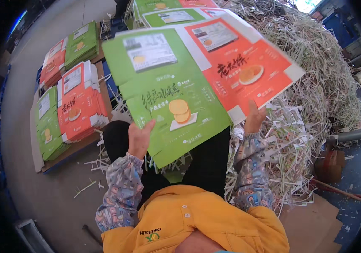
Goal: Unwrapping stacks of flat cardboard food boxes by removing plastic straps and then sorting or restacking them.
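A large printed cardboard sheet (146,88), one half green and the other red, is held up in front of me, tilted, with pictures of round cakes on it. My left hand (140,137) grips its lower left edge, thumb on the printed face. On the red half's near edge, my right hand (254,118) is closed the same way. The fingers of both hands are mostly hidden behind the sheet. Beyond its far edge lie more green and red sheets (176,16), partly covered by the one I hold.
To the left, stacks of green and red printed sheets (77,103) rest on a pallet (41,162). A big heap of shredded paper strips (311,55) rises at the right and reaches down beside my legs. Flat brown cardboard (311,223) lies at the lower right, near a thin pole (343,192).
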A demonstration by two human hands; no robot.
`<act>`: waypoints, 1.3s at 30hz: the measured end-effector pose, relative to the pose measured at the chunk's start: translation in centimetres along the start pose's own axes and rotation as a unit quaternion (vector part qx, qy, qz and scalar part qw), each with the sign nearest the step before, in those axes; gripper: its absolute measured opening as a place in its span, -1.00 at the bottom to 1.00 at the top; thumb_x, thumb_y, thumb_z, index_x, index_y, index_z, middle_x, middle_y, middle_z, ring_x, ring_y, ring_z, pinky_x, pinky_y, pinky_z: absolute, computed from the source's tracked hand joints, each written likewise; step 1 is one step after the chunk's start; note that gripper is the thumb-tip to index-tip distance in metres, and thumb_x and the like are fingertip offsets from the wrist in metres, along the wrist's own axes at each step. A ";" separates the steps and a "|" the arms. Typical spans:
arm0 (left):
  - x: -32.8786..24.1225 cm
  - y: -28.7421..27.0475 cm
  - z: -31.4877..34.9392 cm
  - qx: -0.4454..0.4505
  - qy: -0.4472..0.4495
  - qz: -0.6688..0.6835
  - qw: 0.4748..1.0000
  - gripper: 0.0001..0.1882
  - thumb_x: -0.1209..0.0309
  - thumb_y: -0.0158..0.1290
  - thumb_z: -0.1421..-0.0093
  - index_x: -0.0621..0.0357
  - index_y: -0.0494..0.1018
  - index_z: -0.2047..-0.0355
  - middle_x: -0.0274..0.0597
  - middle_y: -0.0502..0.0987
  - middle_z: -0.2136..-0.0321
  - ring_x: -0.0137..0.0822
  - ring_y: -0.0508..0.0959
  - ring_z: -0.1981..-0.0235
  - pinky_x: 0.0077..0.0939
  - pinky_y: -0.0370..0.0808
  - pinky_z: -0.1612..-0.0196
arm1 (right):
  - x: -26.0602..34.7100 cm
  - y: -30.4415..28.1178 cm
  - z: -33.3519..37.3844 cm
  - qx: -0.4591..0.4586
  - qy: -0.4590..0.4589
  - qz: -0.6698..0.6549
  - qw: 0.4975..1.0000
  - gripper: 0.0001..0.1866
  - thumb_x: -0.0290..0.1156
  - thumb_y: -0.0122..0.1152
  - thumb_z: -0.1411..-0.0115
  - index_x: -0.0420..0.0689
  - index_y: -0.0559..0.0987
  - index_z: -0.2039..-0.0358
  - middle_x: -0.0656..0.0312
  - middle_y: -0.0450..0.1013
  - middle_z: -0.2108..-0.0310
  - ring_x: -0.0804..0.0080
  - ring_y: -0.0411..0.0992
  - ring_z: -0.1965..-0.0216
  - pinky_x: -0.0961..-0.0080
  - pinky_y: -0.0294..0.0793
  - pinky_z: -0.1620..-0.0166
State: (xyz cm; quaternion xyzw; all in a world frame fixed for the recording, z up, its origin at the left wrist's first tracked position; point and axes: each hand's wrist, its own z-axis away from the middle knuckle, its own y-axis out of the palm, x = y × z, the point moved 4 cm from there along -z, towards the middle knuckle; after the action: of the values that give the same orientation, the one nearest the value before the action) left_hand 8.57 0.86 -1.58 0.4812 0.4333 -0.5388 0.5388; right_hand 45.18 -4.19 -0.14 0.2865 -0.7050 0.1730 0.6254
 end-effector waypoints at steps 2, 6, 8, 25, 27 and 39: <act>-2.0 0.1 0.5 0.006 0.062 -0.094 0.994 -0.82 0.49 0.01 -0.04 0.38 0.43 0.37 -0.21 0.52 0.46 -0.41 0.49 0.46 -0.55 0.40 0.41 | 2.9 1.8 2.1 0.013 -0.187 0.141 0.972 -0.69 -0.49 0.08 -0.05 -0.37 0.38 0.20 0.13 0.38 0.25 0.45 0.35 0.28 0.50 0.35 0.19; -4.9 -2.2 -0.7 0.083 0.031 -0.009 0.996 -0.76 0.50 0.01 -0.01 0.34 0.40 0.28 -0.13 0.51 0.39 -0.32 0.52 0.41 -0.53 0.43 0.39 | 4.9 1.5 3.1 -0.026 -0.153 -0.012 0.988 -0.58 -0.49 0.13 -0.01 -0.31 0.31 0.10 0.05 0.33 0.14 0.26 0.36 0.21 0.41 0.36 0.16; -5.3 -5.6 -1.9 0.114 -0.082 0.166 0.976 -0.69 0.53 0.02 0.01 0.31 0.35 0.20 -0.10 0.49 0.33 -0.27 0.52 0.38 -0.48 0.47 0.36 | 4.1 0.7 2.1 -0.042 -0.061 -0.085 0.994 -0.58 -0.51 0.12 -0.01 -0.29 0.31 0.09 0.06 0.33 0.14 0.26 0.37 0.20 0.40 0.38 0.15; -4.5 -14.9 -4.6 0.155 -0.115 0.172 0.966 -0.54 0.54 0.05 0.03 0.35 0.23 0.08 -0.07 0.42 0.21 -0.28 0.48 0.25 -0.46 0.47 0.23 | 1.2 -1.4 9.9 0.321 0.426 0.246 0.809 -0.74 -0.30 -0.02 -0.13 -0.28 0.39 0.42 0.12 0.44 0.59 0.46 0.42 0.63 0.56 0.43 0.54; -4.3 -15.1 -4.6 0.123 -0.124 0.147 0.974 -0.54 0.54 0.05 0.03 0.35 0.23 0.08 -0.07 0.42 0.21 -0.28 0.48 0.25 -0.47 0.47 0.23 | 3.3 -0.7 9.0 0.377 0.343 0.332 0.794 -0.72 -0.25 -0.01 -0.13 -0.26 0.40 0.43 0.19 0.41 0.70 0.49 0.37 0.74 0.65 0.35 0.63; -8.4 -14.6 -4.2 0.111 -0.116 0.065 0.985 -0.55 0.56 0.02 0.03 0.32 0.24 0.08 -0.13 0.43 0.22 -0.34 0.48 0.28 -0.52 0.47 0.28 | -2.0 30.5 -3.6 0.328 -0.315 0.403 0.794 -0.56 -0.18 -0.18 -0.15 0.07 0.20 -0.06 0.21 0.09 -0.12 0.10 -0.02 -0.16 -0.01 -0.10 -0.12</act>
State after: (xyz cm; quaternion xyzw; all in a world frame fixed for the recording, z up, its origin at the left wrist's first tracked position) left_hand -6.15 7.01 5.27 0.4997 0.2735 -0.5990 0.5629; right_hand 29.16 21.99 2.00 0.2030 -0.8155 0.5306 0.1101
